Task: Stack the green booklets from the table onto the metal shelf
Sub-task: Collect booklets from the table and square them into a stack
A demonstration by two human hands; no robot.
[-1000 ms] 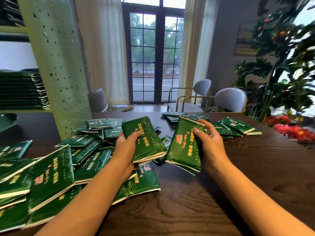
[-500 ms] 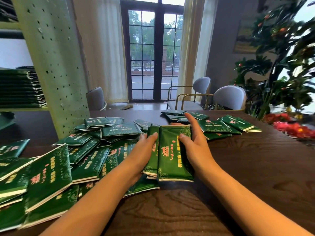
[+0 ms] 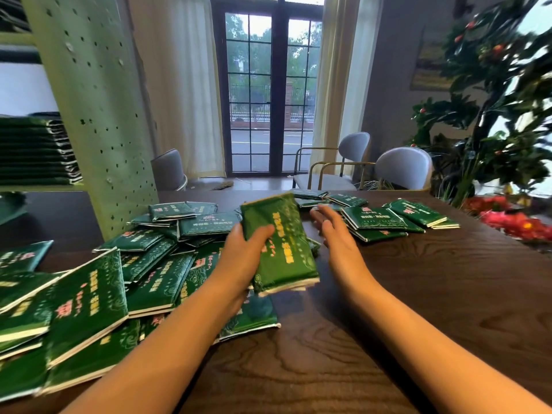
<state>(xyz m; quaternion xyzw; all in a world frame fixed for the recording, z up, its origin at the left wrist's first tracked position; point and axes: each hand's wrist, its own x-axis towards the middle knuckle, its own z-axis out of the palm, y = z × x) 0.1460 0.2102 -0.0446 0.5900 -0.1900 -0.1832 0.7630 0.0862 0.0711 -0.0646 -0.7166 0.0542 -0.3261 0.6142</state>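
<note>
Plainly, the pale green perforated metal shelf (image 3: 98, 115) stands at ten o'clock from the hands, with a pile of green booklets (image 3: 35, 150) already on its board. Loose glossy green booklets (image 3: 89, 294) cover the dark wooden counter (image 3: 418, 309) at nine o'clock. The left hand (image 3: 242, 255), the nearer to the shelf, grips a small stack of green booklets (image 3: 280, 243), its long axis running twelve to six. At three o'clock of it the right hand (image 3: 334, 234) holds nothing, its fingers (image 3: 322, 218) straight and spread, just beside the stack.
</note>
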